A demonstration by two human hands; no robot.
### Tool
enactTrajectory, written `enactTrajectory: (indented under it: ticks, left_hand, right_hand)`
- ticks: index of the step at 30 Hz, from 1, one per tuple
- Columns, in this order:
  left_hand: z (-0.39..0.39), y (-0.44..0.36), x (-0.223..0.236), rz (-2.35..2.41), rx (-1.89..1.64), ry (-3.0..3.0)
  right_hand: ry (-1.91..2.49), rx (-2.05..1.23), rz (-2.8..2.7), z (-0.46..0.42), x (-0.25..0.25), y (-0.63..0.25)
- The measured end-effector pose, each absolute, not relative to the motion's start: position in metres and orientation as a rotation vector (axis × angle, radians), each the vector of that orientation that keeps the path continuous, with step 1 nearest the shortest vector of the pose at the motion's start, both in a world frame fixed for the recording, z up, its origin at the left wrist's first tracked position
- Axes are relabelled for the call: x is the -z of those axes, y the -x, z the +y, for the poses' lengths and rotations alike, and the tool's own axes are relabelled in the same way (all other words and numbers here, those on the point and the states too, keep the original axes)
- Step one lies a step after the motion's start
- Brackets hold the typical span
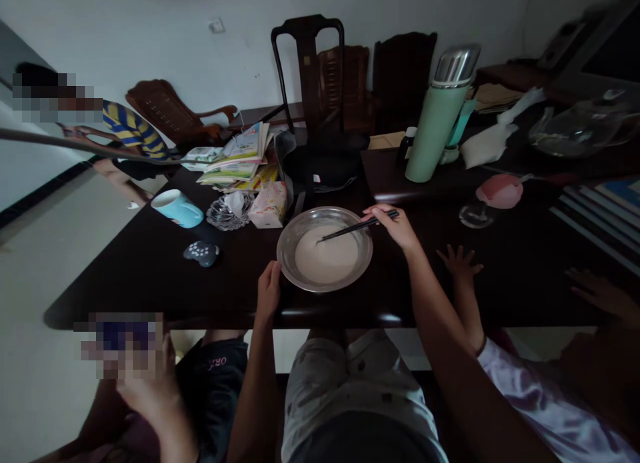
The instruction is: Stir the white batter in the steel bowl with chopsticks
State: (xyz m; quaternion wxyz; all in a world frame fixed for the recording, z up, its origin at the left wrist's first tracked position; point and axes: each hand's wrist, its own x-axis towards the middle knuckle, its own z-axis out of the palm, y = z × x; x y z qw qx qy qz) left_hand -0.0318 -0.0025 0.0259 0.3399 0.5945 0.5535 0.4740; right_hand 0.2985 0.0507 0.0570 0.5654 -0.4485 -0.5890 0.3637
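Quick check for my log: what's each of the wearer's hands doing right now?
Left hand: at the metal bowl's left side; how firmly it grips cannot be told.
Right hand: closed, holding dark chopsticks.

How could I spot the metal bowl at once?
Find the dark table, then the middle of its near edge. The metal bowl sits just beyond that edge. Unlike the glass dish nearby, it's silvery and holds a pale mixture.
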Motion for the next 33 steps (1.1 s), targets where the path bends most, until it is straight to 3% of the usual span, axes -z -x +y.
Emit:
enactTrajectory:
  ticks: [3, 9, 14, 20, 25, 33]
  left_hand:
    - [-0.003, 0.032, -0.025, 1.443, -1.231, -1.532]
    - [-0.002, 0.033, -0.024, 1.45, -1.232, -1.543]
    - [-0.002, 0.032, -0.026, 1.476, -1.224, -1.538]
    - [-0.002, 0.032, -0.027, 1.461, -1.221, -1.538]
    - [-0.002, 0.033, -0.024, 1.466, -1.202, -1.547]
    - [-0.004, 0.033, -0.026, 1.476, -1.213, -1.532]
  right_hand:
    - [1.089, -0.773, -1.262, 0.052, -0.054, -0.303]
    - [0.997, -0.97, -1.467, 0.049, -0.058, -0.295]
    - [1.07, -0.771, -1.274, 0.049, -0.058, -0.301]
    - [1.012, -0.959, -1.456, 0.05, -0.058, -0.294]
    - [1.076, -0.754, -1.283, 0.051, -0.058, -0.299]
    - [1.037, -0.924, -1.446, 0.049, -0.059, -0.293]
